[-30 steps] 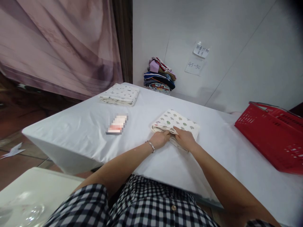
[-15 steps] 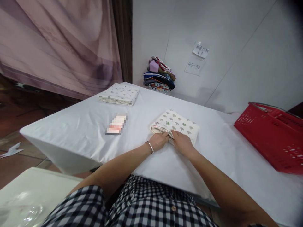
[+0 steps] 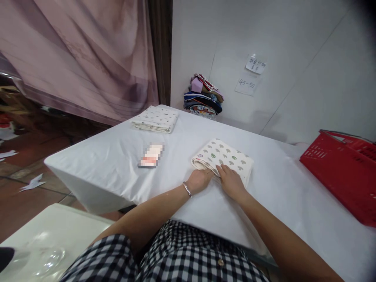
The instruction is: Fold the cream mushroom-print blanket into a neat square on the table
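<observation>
A folded cream cloth printed with grey-green mushroom shapes lies on the white-covered table in front of me. Its rounded folds face left. At the near edge, my left hand, with a bracelet at the wrist, is closed with its fingertips tucked into the layers, partly hidden. My right hand grips the same edge just to the right, fingers over the top layer and thumb out of sight.
Another folded patterned cloth lies at the far left table corner. Nearer is a blurred-out phone-like object. A stack of clothes stands by the wall, a red basket at right, and a pale stool-like surface at lower left.
The view has shifted slightly, so everything sits a little further right. My right hand's fingers now lie further over the cloth's top; the left stays at the near edge.
</observation>
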Demonstrator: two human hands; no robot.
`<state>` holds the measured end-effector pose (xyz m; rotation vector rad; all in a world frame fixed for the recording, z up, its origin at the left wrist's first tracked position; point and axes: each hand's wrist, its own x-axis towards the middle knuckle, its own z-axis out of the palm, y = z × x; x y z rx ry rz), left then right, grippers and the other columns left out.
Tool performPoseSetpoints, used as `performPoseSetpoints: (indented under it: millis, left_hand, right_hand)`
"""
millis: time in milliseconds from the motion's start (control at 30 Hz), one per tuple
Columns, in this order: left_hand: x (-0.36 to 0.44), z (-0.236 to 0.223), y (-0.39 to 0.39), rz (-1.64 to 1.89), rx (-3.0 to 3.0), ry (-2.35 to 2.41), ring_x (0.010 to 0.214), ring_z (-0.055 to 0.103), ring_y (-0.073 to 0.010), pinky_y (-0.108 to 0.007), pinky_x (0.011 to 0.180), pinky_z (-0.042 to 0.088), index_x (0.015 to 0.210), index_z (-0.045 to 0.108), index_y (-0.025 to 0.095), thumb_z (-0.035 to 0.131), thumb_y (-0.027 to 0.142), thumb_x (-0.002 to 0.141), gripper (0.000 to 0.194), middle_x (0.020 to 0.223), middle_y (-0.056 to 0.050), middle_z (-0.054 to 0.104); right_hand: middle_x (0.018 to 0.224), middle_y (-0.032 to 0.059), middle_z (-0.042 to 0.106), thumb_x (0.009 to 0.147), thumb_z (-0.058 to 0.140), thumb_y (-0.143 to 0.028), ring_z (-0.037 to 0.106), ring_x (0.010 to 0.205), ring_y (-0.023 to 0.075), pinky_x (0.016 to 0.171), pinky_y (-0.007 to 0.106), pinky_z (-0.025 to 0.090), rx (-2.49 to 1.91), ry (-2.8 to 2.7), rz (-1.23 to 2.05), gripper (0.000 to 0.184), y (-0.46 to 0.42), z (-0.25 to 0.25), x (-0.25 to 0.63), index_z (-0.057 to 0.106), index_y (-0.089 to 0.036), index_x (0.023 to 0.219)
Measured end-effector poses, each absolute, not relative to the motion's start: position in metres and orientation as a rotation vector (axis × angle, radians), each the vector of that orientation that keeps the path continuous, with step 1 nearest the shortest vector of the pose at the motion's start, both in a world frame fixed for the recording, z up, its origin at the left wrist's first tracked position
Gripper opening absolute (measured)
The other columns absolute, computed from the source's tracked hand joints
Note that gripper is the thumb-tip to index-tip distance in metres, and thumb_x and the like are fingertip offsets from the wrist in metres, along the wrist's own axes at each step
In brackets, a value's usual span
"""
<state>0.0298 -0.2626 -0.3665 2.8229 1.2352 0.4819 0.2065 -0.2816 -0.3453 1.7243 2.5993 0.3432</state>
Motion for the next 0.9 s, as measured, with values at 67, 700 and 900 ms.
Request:
performPoseSetpoints:
  millis: [67, 700, 900]
  left_hand:
    - [0.03, -0.366, -0.263, 0.505, 2.807, 1.253, 0.086, 0.063, -0.0191, -0.03, 0.067, 0.05, 0.114, 0.051, 0.018, 0.037, 0.014, 0.088, 0.03, 0.105, -0.007, 0.063]
    - [0.01, -0.353, -0.255, 0.353, 2.499, 1.697, 0.091, 0.061, -0.0203, -0.032, 0.069, 0.047, 0.118, 0.048, 0.02, 0.031, 0.014, 0.088, 0.035, 0.115, -0.01, 0.056]
    - [0.006, -0.358, -0.25, 0.381, 2.534, 1.623, 0.088, 0.061, -0.0171, -0.028, 0.067, 0.047, 0.122, 0.045, 0.024, 0.034, 0.011, 0.084, 0.041, 0.127, -0.007, 0.048]
  right_hand:
    - [0.138, 0.0147, 0.042, 0.082, 0.034, -0.007, 0.037, 0.126, 0.0255, 0.096, 0.038, 0.036, 1.717, 2.618, 0.328, 0.054, -0.282, -0.345, 0.208, 0.037, -0.013, 0.135]
    - [0.138, 0.0156, 0.041, 0.079, 0.036, -0.009, 0.041, 0.122, 0.0248, 0.097, 0.038, 0.036, 1.744, 2.65, 0.162, 0.059, -0.284, -0.337, 0.208, 0.034, -0.012, 0.138]
    - [0.138, 0.0142, 0.04, 0.081, 0.037, -0.013, 0.048, 0.116, 0.0247, 0.09, 0.035, 0.04, 1.796, 2.642, 0.041, 0.058, -0.281, -0.335, 0.212, 0.032, -0.015, 0.139]
